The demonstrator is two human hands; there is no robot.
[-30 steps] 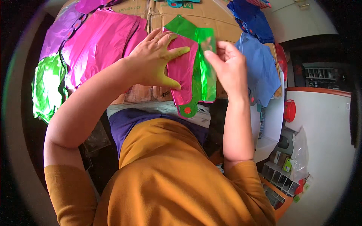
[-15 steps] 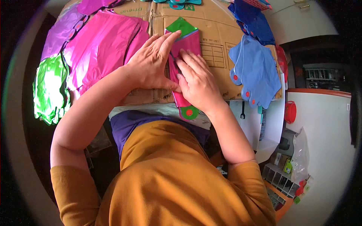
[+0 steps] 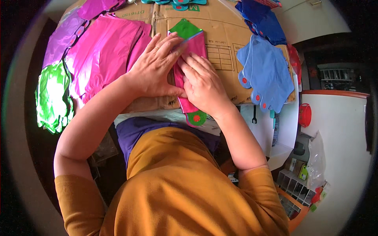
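Pink and green sheeting makes up the one folded piece lying on the flattened cardboard, directly in front of the person. It shows one green point at its far end and one green tab at its near end, which reaches past the cardboard's edge and bears one red dot.

Two hands rest on the piece. The left hand, with one ring, lies palm down along its left side, its thumb spread well away from the fingers. The right hand lies over the middle, four fingers extended side by side; I cannot tell whether its thumb pinches an edge.

Three piles lie at the left: one pink, one violet, one shiny green. At the right is one light blue pile showing three red dots, with one dark blue pile beyond it. The layers in each pile are too close to count.
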